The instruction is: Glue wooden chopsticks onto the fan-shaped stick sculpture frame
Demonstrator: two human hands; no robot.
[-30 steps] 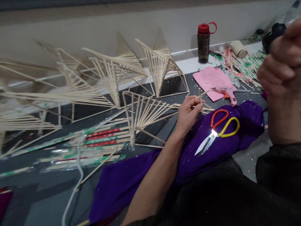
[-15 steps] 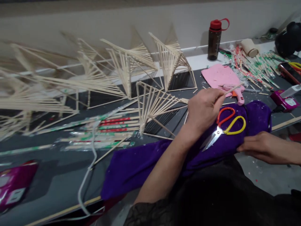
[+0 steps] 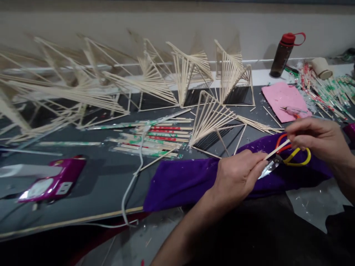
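Observation:
My left hand [image 3: 241,173] is closed around one end of a thin wooden chopstick [image 3: 276,149]. The other end is pinched in the fingers of my right hand [image 3: 318,138], so the stick slants up between both hands. Below it, scissors [image 3: 268,170] with one red and one yellow handle lie on a purple cloth [image 3: 183,181]; my hands and the stick partly cover them. Just beyond my left hand stands a fan-shaped frame [image 3: 212,118] of glued sticks. A pink glue gun [image 3: 295,111], partly hidden by my right hand, rests on a pink sheet [image 3: 280,96].
Several stick frames [image 3: 191,74] line the wall side. Wrapped chopsticks [image 3: 163,135] lie under a white cord [image 3: 141,159]. A magenta device [image 3: 66,177] sits at left. At right are a red-capped bottle [image 3: 281,55] and a heap of wrapped chopsticks [image 3: 330,88].
My right hand has risen from the cloth's edge to the stick's far end. My left hand, still holding the stick, has come lower and nearer. The view has shifted left.

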